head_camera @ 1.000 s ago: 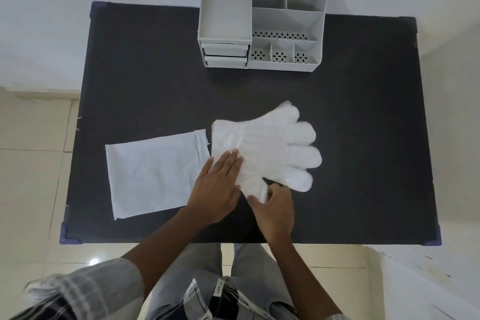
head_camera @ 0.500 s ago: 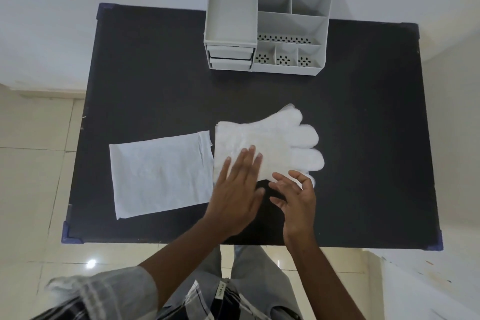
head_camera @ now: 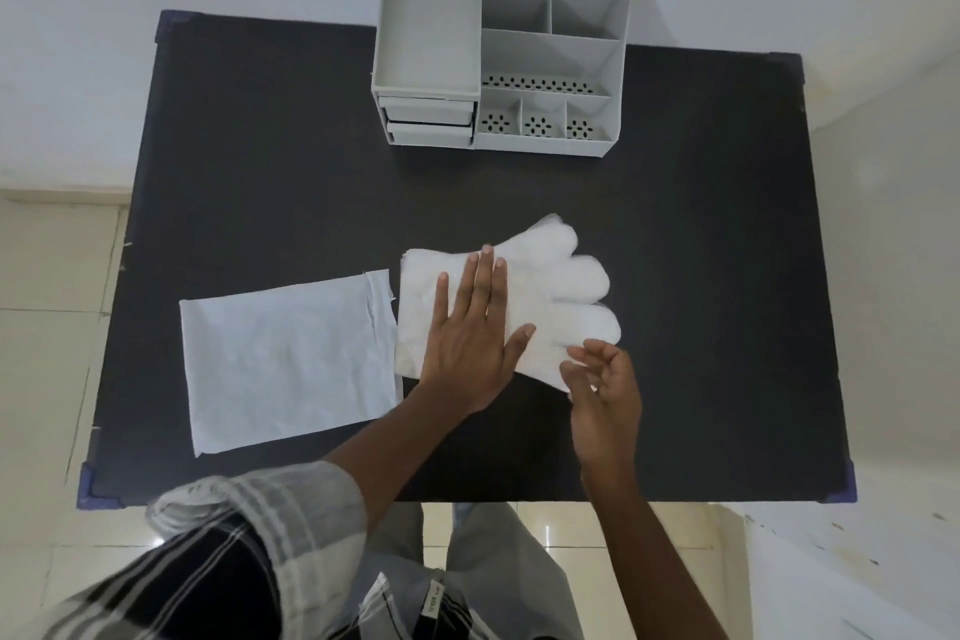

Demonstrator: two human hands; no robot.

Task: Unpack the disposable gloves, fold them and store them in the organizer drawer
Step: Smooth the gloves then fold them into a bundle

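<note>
Pressing flat with my left hand (head_camera: 470, 346), fingers spread wide, I pin the cuff half of the thin, crinkly white gloves (head_camera: 566, 296), while my right hand (head_camera: 602, 392) hovers loose and part-curled at their near edge, gripping nothing that I can tell. Just left of the gloves lies their flat, creased white wrapper (head_camera: 283, 359) on the matte black table (head_camera: 260, 161). Well beyond stands the grey plastic organizer (head_camera: 501, 52), its two small drawers (head_camera: 430, 122) shut, with nothing between it and the gloves.
</note>
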